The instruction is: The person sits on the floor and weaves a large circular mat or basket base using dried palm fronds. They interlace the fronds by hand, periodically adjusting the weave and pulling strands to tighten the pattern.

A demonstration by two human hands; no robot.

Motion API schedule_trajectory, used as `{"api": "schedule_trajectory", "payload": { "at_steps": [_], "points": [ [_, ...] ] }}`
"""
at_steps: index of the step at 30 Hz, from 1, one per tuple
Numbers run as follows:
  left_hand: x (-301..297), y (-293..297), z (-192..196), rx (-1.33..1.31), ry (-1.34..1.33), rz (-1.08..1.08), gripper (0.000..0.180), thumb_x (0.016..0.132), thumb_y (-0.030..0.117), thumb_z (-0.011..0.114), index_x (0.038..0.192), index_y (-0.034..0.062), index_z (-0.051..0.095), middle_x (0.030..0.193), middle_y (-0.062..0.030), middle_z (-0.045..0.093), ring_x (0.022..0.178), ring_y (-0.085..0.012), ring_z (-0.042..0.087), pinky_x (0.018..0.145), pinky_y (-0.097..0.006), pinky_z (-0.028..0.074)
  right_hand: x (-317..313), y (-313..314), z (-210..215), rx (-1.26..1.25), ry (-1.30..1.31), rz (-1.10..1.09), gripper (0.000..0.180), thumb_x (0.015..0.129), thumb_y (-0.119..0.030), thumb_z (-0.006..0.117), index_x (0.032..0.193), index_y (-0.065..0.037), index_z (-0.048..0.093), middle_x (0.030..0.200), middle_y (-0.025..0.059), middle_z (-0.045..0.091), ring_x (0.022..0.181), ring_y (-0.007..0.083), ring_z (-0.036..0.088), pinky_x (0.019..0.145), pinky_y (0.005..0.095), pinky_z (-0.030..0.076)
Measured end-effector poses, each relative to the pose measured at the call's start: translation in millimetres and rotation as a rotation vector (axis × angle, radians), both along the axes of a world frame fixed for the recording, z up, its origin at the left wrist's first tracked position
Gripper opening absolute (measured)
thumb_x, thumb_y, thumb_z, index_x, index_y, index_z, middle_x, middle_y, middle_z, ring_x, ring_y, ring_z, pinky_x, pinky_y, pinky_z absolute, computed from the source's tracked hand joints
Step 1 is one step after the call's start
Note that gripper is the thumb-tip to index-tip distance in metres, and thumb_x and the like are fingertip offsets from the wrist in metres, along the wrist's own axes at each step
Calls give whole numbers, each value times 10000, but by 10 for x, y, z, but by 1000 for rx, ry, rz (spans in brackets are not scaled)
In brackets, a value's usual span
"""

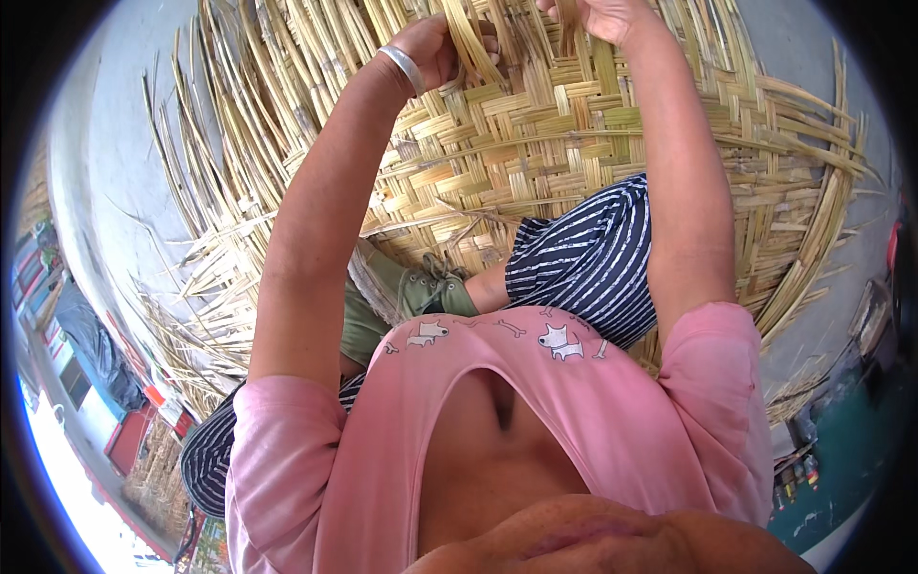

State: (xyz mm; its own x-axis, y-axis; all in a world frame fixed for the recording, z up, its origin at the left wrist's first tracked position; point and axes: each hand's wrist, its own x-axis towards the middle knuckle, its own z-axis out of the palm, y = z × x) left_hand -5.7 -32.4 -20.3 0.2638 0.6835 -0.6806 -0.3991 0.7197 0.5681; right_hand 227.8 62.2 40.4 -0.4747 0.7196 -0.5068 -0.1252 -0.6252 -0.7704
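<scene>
A mat of split cane strips [574,143], woven in a diagonal over-and-under pattern, spreads under and in front of my legs. My left hand [442,53], with a silver bangle on its wrist, is closed round several flat yellow cane strips [467,43] standing up from the mat at its far part. At the top edge of the view my right hand [604,17] is partly cut off. Its fingertips pinch beside a brownish upright strip [569,27], close above the weave. Both forearms reach forward over the mat.
Long unwoven cane ends [258,105] fan out at the far left, with ragged ends at the left and right sides. My green shoe [435,290] and striped trouser leg [593,249] rest on the mat. Grey floor [105,191] surrounds it; small objects [798,474] stand at the right.
</scene>
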Motion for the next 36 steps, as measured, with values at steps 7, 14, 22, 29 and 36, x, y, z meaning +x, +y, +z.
{"api": "schedule_trajectory", "payload": {
  "at_steps": [7, 14, 22, 29, 36],
  "points": [
    [131, -114, 588, 244, 187, -293, 480, 1005, 323, 686, 1364, 17, 596, 1322, -145, 657, 1179, -253, 640, 1092, -461, 472, 78, -44, -91, 51, 94, 163, 264, 1001, -17, 495, 1209, -2, 656, 969, 126, 752, 737, 211, 733, 590, 385, 622],
    [-227, 133, 387, 497, 137, -795, 466, 952, 387, 752, 1300, 84, 693, 1261, -96, 697, 1168, -193, 637, 1049, -371, 498, -69, -194, 42, 102, 126, 194, 325, 951, 15, 598, 1273, 22, 641, 1081, 133, 733, 967, 196, 710, 827, 349, 610],
    [-97, 211, 241, 330, 161, -679, 498, 977, 383, 718, 1318, 25, 654, 1213, -98, 702, 1166, -197, 654, 1091, -331, 485, 420, 320, -603, 176, 277, -329, 132, 881, -105, 772, 975, -64, 689, 877, 103, 722, 812, 219, 687, 674, 348, 580],
    [-83, -48, 224, 260, 299, -335, 406, 1003, 276, 691, 1285, -15, 659, 1211, -136, 706, 1116, -211, 695, 1054, -329, 544, 772, 46, -502, 11, 188, -504, 162, 897, -78, 757, 1028, -53, 666, 940, 104, 700, 898, 233, 687, 827, 395, 590],
    [1, 1, 149, 436, 631, -509, 392, 1044, 282, 619, 1317, 1, 641, 1260, -156, 677, 1157, -229, 682, 1067, -356, 555, 1137, -234, -551, -75, -1, -575, 215, 898, -63, 767, 1076, -46, 650, 993, 114, 695, 879, 231, 682, 778, 372, 599]
  ]
}}
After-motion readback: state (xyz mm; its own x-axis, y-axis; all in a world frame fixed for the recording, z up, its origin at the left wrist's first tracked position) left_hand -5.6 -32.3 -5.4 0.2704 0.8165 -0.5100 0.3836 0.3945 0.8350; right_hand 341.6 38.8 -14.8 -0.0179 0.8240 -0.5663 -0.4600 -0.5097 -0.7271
